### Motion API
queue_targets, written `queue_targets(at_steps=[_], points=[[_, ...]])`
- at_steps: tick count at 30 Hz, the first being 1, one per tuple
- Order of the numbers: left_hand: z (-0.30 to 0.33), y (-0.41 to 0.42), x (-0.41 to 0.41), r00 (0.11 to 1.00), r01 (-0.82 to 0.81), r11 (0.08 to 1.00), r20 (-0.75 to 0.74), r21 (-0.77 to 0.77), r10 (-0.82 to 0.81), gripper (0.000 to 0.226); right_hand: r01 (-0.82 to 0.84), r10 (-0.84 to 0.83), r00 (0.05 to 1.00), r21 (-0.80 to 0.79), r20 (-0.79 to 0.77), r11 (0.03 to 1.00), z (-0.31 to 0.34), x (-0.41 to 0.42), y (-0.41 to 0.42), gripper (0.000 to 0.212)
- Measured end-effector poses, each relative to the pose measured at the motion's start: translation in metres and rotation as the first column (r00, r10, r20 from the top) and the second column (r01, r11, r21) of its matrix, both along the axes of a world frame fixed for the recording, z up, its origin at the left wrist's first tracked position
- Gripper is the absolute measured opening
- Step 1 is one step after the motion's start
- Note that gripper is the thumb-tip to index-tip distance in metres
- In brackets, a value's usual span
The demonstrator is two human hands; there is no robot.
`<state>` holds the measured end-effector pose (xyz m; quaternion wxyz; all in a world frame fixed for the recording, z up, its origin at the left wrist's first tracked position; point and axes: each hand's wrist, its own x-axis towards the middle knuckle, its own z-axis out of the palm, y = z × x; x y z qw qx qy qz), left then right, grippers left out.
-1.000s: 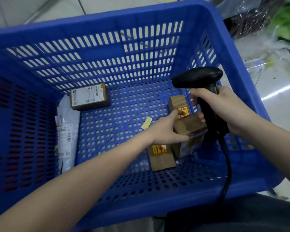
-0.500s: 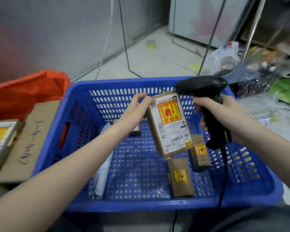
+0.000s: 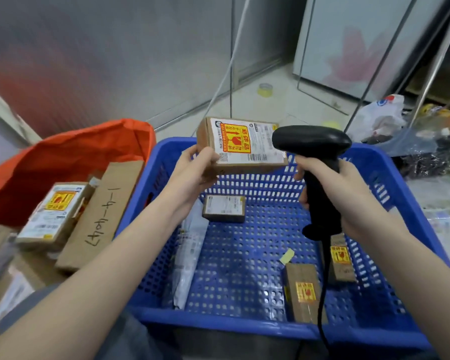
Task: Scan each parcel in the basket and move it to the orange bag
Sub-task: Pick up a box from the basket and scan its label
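blue basket [image 3: 390, 178] holding four parcels, hands gripping box [image 3: 240, 145], scanner [image 3: 315, 162]

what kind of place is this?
Likely a small parcel sorting or pickup point, not a big warehouse. The left hand holds a labelled carton up to a handheld barcode scanner, more parcels lie in a blue plastic basket, and an orange bag of boxes stands beside it.
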<state>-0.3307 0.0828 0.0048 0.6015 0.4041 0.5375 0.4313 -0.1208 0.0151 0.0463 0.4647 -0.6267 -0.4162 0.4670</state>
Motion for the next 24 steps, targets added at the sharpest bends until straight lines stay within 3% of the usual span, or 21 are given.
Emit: queue_targets(at_steps=[4, 7, 11, 16, 24], points=[[0.001, 0.007, 0.003, 0.999, 0.038, 0.999, 0.03, 0.025, -0.038, 0.034, 0.039, -0.039, 0.999, -0.013, 0.022, 0.999, -0.005, 0.009, 0.007, 0.027], [-0.003, 0.011, 0.002, 0.999, 0.041, 0.999, 0.028, 0.024, -0.042, 0.059, 0.029, -0.029, 0.999, -0.009, 0.035, 1.0, -0.007, 0.013, 0.014, 0.027], [0.0, 0.018, -0.002, 1.0, 0.001, 0.999, -0.023, 0.033, 0.0, 0.083, -0.005, -0.003, 0.98, 0.04, 0.201, 0.999, -0.008, 0.019, 0.017, 0.029], [0.007, 0.017, -0.004, 0.983, -0.108, 0.979, -0.127, 0.172, 0.13, 0.029, -0.098, 0.095, 0.968, 0.002, 0.231, 0.995, -0.005, 0.019, 0.012, 0.029], [0.014, 0.017, -0.006, 0.959, -0.204, 0.965, -0.164, 0.163, 0.23, 0.021, -0.254, 0.277, 0.927, -0.119, 0.252, 0.96, -0.005, 0.011, 0.007, 0.023]])
